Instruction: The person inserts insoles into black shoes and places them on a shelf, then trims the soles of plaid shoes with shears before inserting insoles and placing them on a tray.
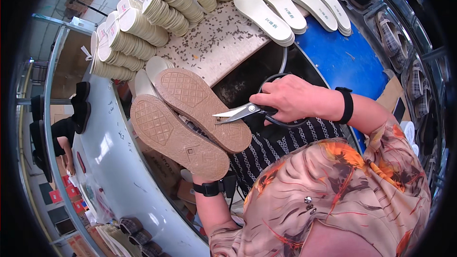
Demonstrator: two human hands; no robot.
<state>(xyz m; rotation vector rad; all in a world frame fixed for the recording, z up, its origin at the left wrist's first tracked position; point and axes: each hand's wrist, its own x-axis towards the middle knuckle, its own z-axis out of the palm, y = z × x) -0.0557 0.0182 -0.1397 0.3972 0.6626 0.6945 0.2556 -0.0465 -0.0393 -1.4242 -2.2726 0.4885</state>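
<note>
Two brown shoes (163, 128) are sitting soles-up before me; if I'm slipping, the parted scissors (248, 109) could be nicking the R sole (200, 96). My R grip (291, 97) is clasping them, fingers well bent, back up, pointing L; L grip's hiding beneath, so can't tell its hold.

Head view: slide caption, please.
Right hand holds open black-handled metal scissors over two brown patterned shoe soles.
</note>
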